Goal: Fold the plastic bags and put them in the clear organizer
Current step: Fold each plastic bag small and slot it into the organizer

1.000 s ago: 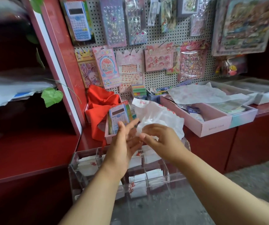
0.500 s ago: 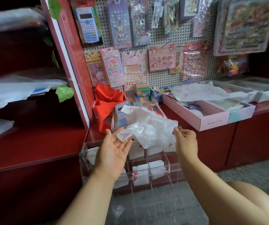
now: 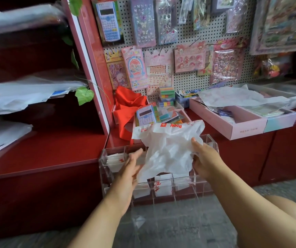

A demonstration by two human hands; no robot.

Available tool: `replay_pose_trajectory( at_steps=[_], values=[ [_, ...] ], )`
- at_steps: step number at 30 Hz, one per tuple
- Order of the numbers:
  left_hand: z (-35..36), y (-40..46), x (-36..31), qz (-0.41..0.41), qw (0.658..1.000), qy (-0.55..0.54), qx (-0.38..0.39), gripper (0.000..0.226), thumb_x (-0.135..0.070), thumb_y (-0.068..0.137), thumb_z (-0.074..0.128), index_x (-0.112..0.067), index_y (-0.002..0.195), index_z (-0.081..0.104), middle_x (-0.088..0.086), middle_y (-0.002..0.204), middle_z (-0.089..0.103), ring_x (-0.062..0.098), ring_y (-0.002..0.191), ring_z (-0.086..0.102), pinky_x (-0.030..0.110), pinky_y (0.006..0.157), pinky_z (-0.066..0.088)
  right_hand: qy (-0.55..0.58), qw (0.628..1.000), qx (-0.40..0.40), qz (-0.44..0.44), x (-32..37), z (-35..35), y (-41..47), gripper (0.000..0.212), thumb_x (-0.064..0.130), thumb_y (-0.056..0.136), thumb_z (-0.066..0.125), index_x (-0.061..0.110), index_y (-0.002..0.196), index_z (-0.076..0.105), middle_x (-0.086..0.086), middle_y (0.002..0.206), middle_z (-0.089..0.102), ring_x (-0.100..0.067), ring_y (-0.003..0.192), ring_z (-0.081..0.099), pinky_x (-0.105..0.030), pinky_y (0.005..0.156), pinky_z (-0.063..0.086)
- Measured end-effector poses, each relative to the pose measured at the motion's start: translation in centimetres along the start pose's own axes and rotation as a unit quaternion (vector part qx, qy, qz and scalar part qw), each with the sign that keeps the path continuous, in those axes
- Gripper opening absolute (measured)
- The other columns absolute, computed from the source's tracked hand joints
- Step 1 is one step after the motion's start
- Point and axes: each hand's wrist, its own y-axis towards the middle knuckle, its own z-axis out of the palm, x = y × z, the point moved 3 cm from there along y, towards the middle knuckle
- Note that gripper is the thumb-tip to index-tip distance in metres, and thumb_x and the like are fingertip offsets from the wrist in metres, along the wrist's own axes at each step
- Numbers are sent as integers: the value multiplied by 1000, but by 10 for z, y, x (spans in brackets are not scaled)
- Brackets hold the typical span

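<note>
A crumpled white plastic bag with red print hangs spread out above the clear organizer. My right hand grips the bag's right edge, thumb on top. My left hand lies flat with straight fingers against the bag's lower left edge. The organizer stands on the floor against the red counter. Several of its compartments hold folded white bags.
A red counter runs left and right behind the organizer. On it lie a red bag, a boxed calculator, pink trays and another white bag. A pegboard carries stickers. My knee is at lower right.
The bag has been pulled from a bunch between both hands into a spread sheet. My hands have moved apart, and the right one has shifted its grip to the bag's right edge.
</note>
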Motion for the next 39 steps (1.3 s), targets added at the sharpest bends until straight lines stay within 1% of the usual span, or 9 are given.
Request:
replay_pose_trajectory(
  at_steps=[3, 5, 10, 14, 19, 24, 26, 31, 39],
  values=[
    [-8, 9, -13, 10, 1000, -8, -27, 49, -68, 79, 39, -56, 126, 48, -2, 144, 51, 11, 130, 49, 29, 106, 34, -16, 999, 39, -20, 2, 3, -1, 28, 26, 101, 49, 10, 123, 57, -8, 109, 73, -24, 95, 72, -36, 67, 59],
    [-9, 18, -19, -8, 999, -23, -34, 46, -67, 85, 35, -58, 130, 43, 2, 150, 42, 14, 131, 43, 35, 109, 25, -36, 998, 49, -27, 4, 6, -5, 31, 30, 99, 53, 8, 119, 61, -18, 108, 69, -35, 93, 66, -49, 78, 56],
    [-14, 49, -18, -89, 982, -160, -47, 42, -62, 92, 43, -43, 129, 48, 10, 132, 56, 25, 122, 55, 49, 118, 24, -72, 992, 108, -6, -3, 2, 0, 57, 49, 76, 77, 9, 116, 68, -30, 110, 48, -39, 98, 43, -52, 88, 35],
    [-19, 64, -13, -103, 961, -240, -90, 46, -39, 103, 42, -3, 124, 60, 17, 123, 63, 26, 106, 63, 39, 101, 47, -88, 985, 145, -1, 4, 2, -2, 29, 21, 98, 54, 2, 118, 63, -22, 113, 67, -34, 97, 65, -42, 84, 56],
    [-46, 61, -30, -60, 953, -257, -149, 40, -22, 103, 44, 10, 124, 54, 22, 118, 63, 22, 95, 65, 31, 72, 59, -70, 987, 143, -20, 13, -6, 1, 16, 14, 92, 55, 3, 98, 64, -11, 88, 72, -18, 71, 69, -27, 55, 56],
    [-87, 40, -56, -1, 948, -259, -186, 41, -19, 104, 43, 7, 135, 43, 18, 111, 63, 22, 96, 65, 37, 83, 53, -44, 984, 169, -21, 18, -9, 4, 64, 41, 46, 95, 4, 84, 60, -14, 85, 71, -25, 71, 69, -38, 62, 59],
    [-96, 31, -61, 10, 949, -244, -201, 31, -17, 104, 42, 4, 126, 47, 17, 107, 62, 21, 94, 65, 39, 96, 49, -33, 983, 179, -18, 16, -9, 5, 63, 41, 37, 97, 7, 79, 66, -14, 84, 72, -26, 73, 70, -40, 66, 60],
    [-101, 13, -63, 20, 944, -240, -226, 9, -12, 103, 43, -8, 97, 49, 17, 103, 62, 21, 93, 64, 36, 91, 49, 22, 985, 168, -15, 11, 2, -1, 28, 26, 79, 65, 4, 97, 66, -12, 90, 72, -25, 80, 70, -38, 71, 61],
    [-109, 6, -69, 56, 933, -263, -238, 11, -6, 103, 39, -5, 106, 50, 18, 106, 60, 20, 95, 65, 33, 82, 55, 78, 977, 196, -33, 20, 12, -10, 32, 29, 89, 58, 1, 106, 58, -7, 78, 71, -16, 65, 64, -31, 63, 58]
  ],
)
